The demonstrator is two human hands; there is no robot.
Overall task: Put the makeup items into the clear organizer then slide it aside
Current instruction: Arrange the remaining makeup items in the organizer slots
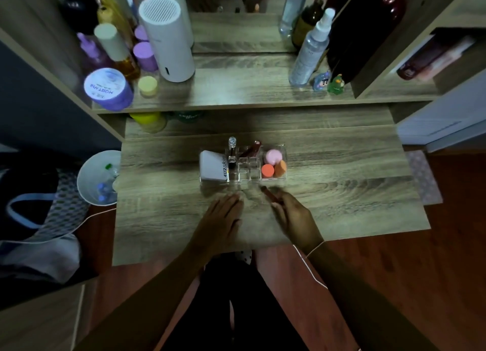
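The clear organizer (246, 176) stands mid-table. Its left compartment holds a white tube (211, 168); beside that stands a clear-capped lipstick (232, 151), and a dark red lip tube (252, 149) leans in a back slot. A pink sponge (273, 156) and two orange sponges (273, 170) fill the right compartment. My right hand (294, 216) is just in front of the organizer, shut on a slim reddish lip stick (269, 193) that points toward it. My left hand (223, 219) lies flat on the table with fingers spread, holding nothing.
The wooden table (342, 182) has a raised shelf (236, 88) behind it. The shelf carries a white cylinder (168, 40), bottles, a purple jar (107, 89), a spray bottle (310, 51) and two small figurines. A white bin (97, 177) stands to the left.
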